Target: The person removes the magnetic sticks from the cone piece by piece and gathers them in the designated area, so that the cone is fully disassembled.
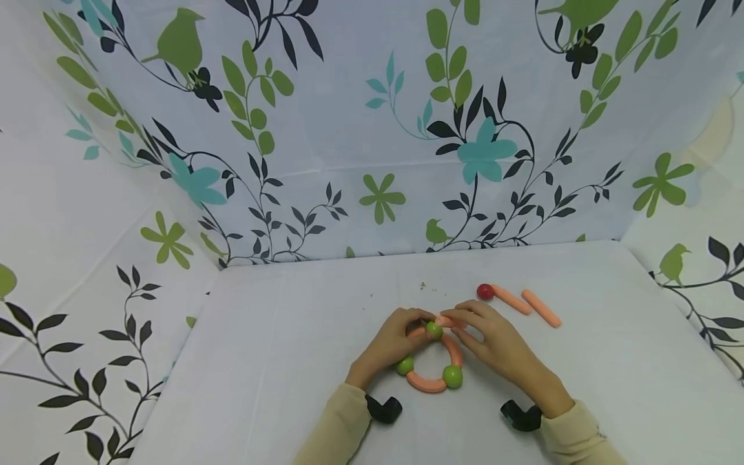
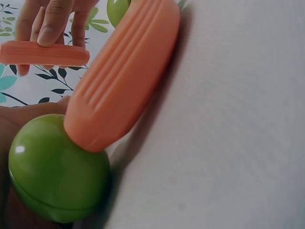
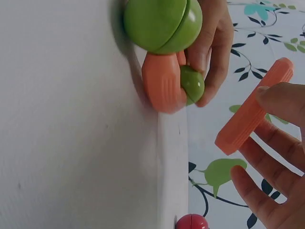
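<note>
White table (image 1: 290, 361), floral cloth walls (image 1: 349, 129)

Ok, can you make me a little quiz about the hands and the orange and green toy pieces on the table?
1. True or false: the right hand pinches a short orange stick.
2. How many green balls sit in the part-built ring in the head view? A) one B) three C) five
3. Fill in: beside the two loose orange sticks on the table lies a ____ ball.

Key
1. True; the wrist views show the fingers on it.
2. B; the left hand grips the ring near the top ball.
3. Red.
</note>
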`<state>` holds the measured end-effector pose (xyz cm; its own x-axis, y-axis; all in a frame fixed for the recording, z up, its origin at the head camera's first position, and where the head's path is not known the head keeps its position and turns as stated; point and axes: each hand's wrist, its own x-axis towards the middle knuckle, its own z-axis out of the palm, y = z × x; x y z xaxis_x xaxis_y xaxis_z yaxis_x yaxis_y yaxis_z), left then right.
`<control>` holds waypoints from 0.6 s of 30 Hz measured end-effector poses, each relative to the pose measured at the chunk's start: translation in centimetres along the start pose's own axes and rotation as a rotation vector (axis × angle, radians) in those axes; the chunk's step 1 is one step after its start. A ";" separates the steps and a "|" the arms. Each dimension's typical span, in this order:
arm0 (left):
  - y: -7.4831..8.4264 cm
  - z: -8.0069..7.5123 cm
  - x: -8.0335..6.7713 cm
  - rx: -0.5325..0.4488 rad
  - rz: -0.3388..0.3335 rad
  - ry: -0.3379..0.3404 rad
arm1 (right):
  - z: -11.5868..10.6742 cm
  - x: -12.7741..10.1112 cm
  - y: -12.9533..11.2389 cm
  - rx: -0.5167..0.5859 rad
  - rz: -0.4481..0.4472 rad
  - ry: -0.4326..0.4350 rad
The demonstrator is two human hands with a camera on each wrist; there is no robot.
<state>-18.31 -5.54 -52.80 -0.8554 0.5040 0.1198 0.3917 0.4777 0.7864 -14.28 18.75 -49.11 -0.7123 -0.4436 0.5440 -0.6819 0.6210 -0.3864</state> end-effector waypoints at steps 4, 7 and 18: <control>0.0 0.0 -0.1 0.002 0.016 -0.002 | -0.1 -0.1 0.5 -0.014 0.078 -0.025; -0.1 0.0 -0.1 0.000 0.025 -0.002 | -0.2 -0.3 1.1 -0.026 0.149 -0.046; -0.2 -0.2 -0.3 -0.016 -0.043 0.001 | -0.4 -0.6 2.7 -0.061 0.324 -0.086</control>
<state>-18.21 -5.96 -52.83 -0.8718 0.4821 0.0864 0.3489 0.4875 0.8003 -15.63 20.97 -50.17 -0.9033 -0.2686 0.3345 -0.4089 0.7749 -0.4820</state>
